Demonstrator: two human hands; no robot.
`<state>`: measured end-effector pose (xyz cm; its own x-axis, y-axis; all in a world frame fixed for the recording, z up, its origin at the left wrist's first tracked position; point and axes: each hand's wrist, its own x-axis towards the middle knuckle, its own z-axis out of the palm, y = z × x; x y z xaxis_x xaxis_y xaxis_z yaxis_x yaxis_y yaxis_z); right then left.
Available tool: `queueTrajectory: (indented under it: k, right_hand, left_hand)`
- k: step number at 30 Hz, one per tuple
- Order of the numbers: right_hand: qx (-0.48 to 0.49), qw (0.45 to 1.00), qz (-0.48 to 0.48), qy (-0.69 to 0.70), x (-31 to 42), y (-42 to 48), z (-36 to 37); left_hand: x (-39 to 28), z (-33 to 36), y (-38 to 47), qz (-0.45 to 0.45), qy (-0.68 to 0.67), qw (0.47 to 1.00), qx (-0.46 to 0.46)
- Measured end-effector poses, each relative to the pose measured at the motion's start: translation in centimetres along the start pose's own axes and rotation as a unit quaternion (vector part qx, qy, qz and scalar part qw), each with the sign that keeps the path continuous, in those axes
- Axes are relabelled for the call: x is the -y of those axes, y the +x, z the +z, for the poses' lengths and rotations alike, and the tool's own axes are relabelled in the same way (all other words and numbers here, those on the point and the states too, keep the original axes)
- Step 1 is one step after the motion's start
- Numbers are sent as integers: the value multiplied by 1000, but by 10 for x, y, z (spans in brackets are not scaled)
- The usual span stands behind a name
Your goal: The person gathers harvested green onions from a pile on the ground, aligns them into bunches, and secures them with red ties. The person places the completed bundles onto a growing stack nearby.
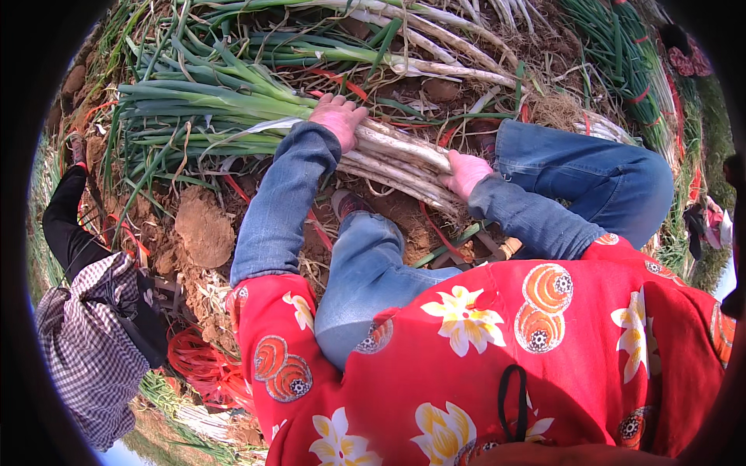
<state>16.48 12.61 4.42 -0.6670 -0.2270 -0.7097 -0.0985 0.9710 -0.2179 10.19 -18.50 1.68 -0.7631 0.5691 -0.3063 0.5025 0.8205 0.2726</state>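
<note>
A thick bundle of long green onions point(402, 152) lies across in front of my knees, leaves to the left and white stalks to the right. Where the green turns to white, my left hand point(339, 119) is wrapped over the top of the bundle. My right hand point(469, 173) grips the white stalks close to their root end, its fingertips partly hidden behind them. Strips of red plastic tape point(338, 81) show on the soil just beyond the bundle, and another red strip point(440, 224) lies below the stalks.
More loose green onions point(443, 67) spread over the soil beyond. Tied bundles point(635, 76) lie at the far right. A heap of red tape point(207, 367) and a large clod point(204, 226) are on the left. Another person point(93, 343) in a checked garment is at the left edge.
</note>
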Motion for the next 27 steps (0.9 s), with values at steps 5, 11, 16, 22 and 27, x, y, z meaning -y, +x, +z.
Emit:
queueTrajectory:
  k: [5, 11, 16, 22, 27]
  right_hand:
    - [-32, 999, -20, 36, 1, -1, 6]
    - [-9, 1000, 16, -8, 15, -8, -1]
    - [36, 999, -21, -32, 10, 0, -3]
    - [24, 990, -30, -132, 12, 5, -9]
    - [98, 991, 14, -93, 17, 13, -27]
  left_hand:
    - [-15, -20, 19, -37, 63, 994, 78]
    - [-24, -15, 1, -42, 98, 994, 8]
    - [-32, 22, -6, -86, 72, 992, -67]
    - [-34, 17, -5, -77, 101, 991, -49]
    - [-32, 9, -6, -85, 70, 994, -15]
